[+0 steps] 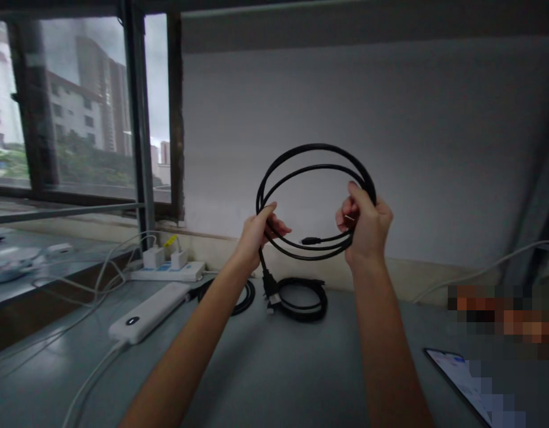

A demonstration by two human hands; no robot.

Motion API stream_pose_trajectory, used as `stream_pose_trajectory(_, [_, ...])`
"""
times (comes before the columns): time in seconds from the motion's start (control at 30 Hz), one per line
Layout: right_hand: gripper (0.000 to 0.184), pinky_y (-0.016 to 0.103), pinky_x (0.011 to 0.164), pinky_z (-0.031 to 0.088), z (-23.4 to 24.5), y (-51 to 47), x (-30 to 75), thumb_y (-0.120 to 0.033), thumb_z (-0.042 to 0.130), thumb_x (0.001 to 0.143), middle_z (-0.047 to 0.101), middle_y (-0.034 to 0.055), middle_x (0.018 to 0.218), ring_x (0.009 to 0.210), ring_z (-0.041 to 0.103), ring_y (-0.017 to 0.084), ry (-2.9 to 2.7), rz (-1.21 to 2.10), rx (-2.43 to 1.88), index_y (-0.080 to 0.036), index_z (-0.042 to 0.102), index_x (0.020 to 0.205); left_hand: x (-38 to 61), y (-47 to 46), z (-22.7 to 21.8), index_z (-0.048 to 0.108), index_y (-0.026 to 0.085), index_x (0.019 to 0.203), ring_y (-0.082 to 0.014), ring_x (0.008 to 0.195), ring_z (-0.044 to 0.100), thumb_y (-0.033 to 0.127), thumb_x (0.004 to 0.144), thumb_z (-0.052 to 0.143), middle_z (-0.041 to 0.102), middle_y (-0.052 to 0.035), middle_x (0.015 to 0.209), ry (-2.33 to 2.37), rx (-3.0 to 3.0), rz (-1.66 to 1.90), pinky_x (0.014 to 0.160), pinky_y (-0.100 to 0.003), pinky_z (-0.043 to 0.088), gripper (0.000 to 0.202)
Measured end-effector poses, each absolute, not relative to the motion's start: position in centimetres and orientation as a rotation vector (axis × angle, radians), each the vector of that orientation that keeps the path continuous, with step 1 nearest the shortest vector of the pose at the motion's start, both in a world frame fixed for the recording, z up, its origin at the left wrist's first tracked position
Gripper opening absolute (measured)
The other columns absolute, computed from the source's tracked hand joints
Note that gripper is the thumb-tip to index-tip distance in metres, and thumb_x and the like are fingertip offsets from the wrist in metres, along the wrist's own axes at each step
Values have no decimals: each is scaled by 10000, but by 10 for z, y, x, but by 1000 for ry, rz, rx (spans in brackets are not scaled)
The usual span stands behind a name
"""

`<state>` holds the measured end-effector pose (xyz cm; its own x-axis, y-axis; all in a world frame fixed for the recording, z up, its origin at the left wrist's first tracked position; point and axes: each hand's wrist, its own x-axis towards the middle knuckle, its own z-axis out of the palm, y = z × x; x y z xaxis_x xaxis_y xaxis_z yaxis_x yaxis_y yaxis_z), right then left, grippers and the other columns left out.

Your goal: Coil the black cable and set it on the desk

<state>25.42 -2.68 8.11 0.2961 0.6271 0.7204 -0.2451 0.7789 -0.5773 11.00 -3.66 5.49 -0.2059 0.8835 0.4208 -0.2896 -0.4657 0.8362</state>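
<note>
I hold a black cable (pixel 314 156) wound into a round coil, raised in front of the white wall. My left hand (pixel 259 230) is closed round the coil's left side. My right hand (pixel 367 224) is closed round its right side. One small plug end (pixel 310 241) points left along the coil's lower strands between my hands. The other end hangs from my left hand, and its connector (pixel 269 286) dangles just above the grey table (pixel 265 374).
A second coiled black cable (pixel 301 300) lies on the table below my hands, with another black loop (pixel 245 297) to its left. A white power strip with two chargers (pixel 167 267), a white power bank (pixel 147 312), white cords and a phone (pixel 461 374) at right also lie there.
</note>
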Motion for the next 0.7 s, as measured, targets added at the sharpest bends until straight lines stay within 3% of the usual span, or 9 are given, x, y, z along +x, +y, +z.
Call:
stream_pose_trajectory(0.1, [320,201,356,367,72,-12,251,-392,599,657,466,-43,427,366,467,81,-1207,594,-574,-194,450,456,109,-39,57,234,193,471,-44,311,364,287,757,477,235,86,330,662,1074,1784,355,-144,274,387])
stream_pose_trajectory(0.2, [250,240,427,430,65,-1,252,-392,668,588,537,-14,471,445,537,126,-1292,389,-739,-175,563,520,104,-40,59,217,193,448,-14,259,164,262,766,469,188,96,322,742,1118,1953,303,-174,85,411])
stream_pose_trajectory(0.27, [240,248,432,441,64,0,252,-388,677,578,539,-18,469,441,535,128,-1308,369,-729,-172,580,539,102,-40,59,256,191,436,-15,267,190,304,754,507,223,89,322,865,1222,2061,302,-176,87,421])
stream_pose_trajectory(0.33, [280,233,391,422,64,-5,251,-389,651,608,487,-36,409,389,502,111,-1342,551,-673,-179,523,474,100,-39,59,289,190,431,-20,271,214,357,738,537,247,83,318,965,1311,2102,302,-182,97,429])
stream_pose_trajectory(0.5, [434,183,279,245,73,-29,254,-369,632,627,317,-86,329,281,373,56,-1551,1139,-441,-204,302,398,99,-30,52,272,196,439,-23,270,227,382,727,537,240,85,327,942,1248,2090,313,-182,120,434])
stream_pose_trajectory(0.6, [407,175,257,166,83,-44,257,-336,628,619,305,-98,361,266,296,27,-1543,1260,-389,-203,291,433,100,-21,44,310,194,474,-49,297,355,383,730,504,269,82,351,950,1259,1837,341,-165,236,373])
stream_pose_trajectory(0.7, [386,170,249,141,91,-56,255,-307,603,633,277,-108,379,268,248,17,-1402,1214,-405,-208,272,461,102,-13,34,448,168,538,-107,427,535,403,699,520,408,45,409,1028,1355,1462,460,-180,403,294])
